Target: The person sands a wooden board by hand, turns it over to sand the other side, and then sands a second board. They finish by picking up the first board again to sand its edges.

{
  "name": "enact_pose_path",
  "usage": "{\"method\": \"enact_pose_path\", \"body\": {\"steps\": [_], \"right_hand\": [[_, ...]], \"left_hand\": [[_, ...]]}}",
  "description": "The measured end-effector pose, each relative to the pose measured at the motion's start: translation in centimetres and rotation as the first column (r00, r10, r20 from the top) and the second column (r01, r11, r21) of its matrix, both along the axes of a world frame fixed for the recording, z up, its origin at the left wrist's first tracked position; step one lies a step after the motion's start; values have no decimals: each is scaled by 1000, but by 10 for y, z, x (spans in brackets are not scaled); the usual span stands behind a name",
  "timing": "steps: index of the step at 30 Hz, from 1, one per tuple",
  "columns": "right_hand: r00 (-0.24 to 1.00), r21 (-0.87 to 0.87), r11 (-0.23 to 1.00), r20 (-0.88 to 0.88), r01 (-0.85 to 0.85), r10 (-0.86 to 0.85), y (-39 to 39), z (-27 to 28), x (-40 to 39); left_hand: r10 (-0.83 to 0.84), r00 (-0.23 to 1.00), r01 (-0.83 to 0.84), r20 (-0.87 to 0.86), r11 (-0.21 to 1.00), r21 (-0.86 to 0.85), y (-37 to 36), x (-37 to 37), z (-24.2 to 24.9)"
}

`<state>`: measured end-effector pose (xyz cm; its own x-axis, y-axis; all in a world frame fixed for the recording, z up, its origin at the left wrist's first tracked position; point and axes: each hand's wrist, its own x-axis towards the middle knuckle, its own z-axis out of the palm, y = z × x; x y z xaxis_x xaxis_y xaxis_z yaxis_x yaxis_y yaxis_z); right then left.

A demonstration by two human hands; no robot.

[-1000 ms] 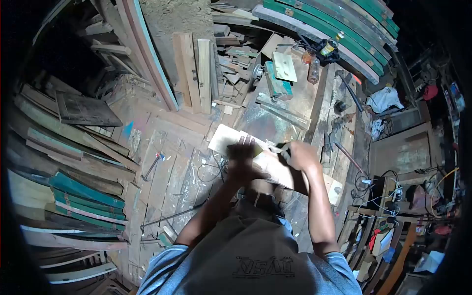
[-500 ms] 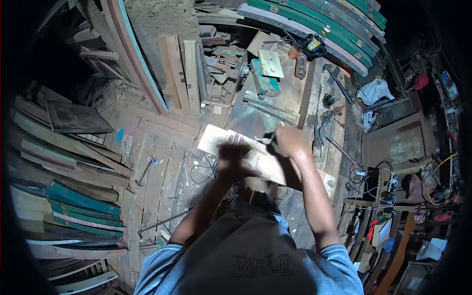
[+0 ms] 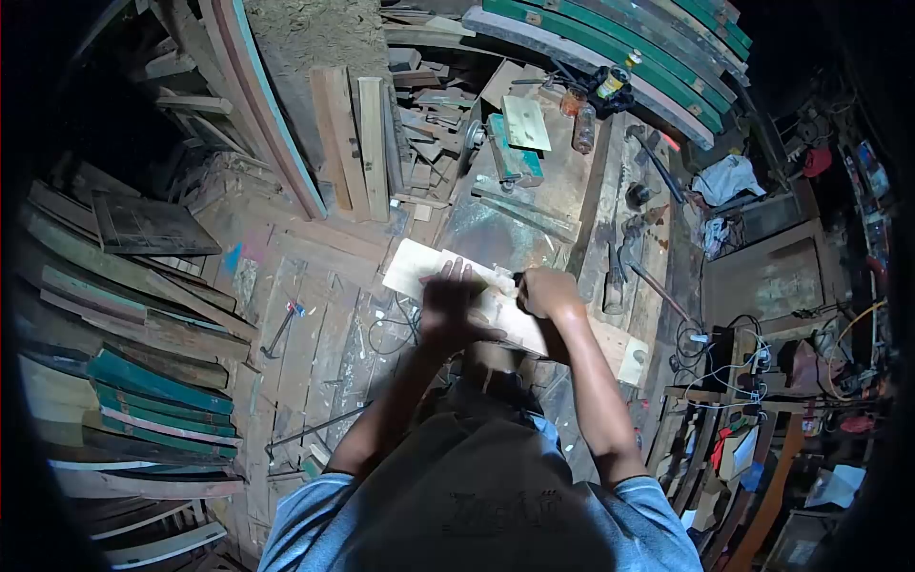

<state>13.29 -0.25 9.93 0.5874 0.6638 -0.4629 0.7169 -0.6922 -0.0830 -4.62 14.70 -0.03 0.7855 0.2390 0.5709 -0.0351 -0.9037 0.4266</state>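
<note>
A pale wooden board (image 3: 405,268) lies slantwise in front of me, across the near end of the workbench. My left hand (image 3: 450,303) rests flat on its left part, fingers stretched out. My right hand (image 3: 551,292) is closed in a fist over the board's right part. Something small and dark shows at the fist's left side, but the fingers hide what it is. A second pale piece of wood with a dark knot (image 3: 629,357) shows below and to the right of my right hand.
On the workbench (image 3: 491,234) lie a flat wooden strip (image 3: 524,215), a green tool with a pale board (image 3: 526,124) on it, and bottles (image 3: 583,129). A hammer (image 3: 278,331) lies on the plank floor at left. Stacked timber lines the left side; cables (image 3: 729,367) hang at right.
My right hand has come slightly toward me and to the left. The second piece of wood at right shows more. My left hand stays in place on the board.
</note>
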Motion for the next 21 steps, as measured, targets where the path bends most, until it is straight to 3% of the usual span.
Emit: {"method": "enact_pose_path", "body": {"steps": [3, 4, 7, 8, 11, 15, 17, 21], "right_hand": [[997, 16, 998, -60, -54, 55, -8, 6, 2], [999, 76, 997, -40, -24, 27, -12, 6, 0], [999, 47, 999, 33, -26, 25, -10, 21, -4], [998, 73, 997, 64, -13, 8, -11, 35, -6], [996, 166, 986, 79, 35, -49, -16, 66, 1], [997, -47, 996, -8, 71, -71, -4, 6, -6], [997, 89, 994, 23, 69, -71, -21, -3, -2], [999, 164, 986, 48, 10, -18, -33, -13, -13]], "left_hand": [[-21, 999, 19, -48, 999, -48, -6, -7, -12], [-33, 998, 29, -60, 997, -65, -2, 0, -16], [31, 986, -30, -164, 1000, 6, -4, -1, -17], [9, 980, -20, -201, 998, -54, -4, -1, -22], [61, 987, -55, -150, 997, 45, -5, 1, -14], [18, 992, -20, -127, 1000, -8, -4, 1, -15], [25, 993, -25, -118, 1000, -1, -3, 4, -13], [22, 986, -28, -165, 999, -37, -7, -2, -9]]}}
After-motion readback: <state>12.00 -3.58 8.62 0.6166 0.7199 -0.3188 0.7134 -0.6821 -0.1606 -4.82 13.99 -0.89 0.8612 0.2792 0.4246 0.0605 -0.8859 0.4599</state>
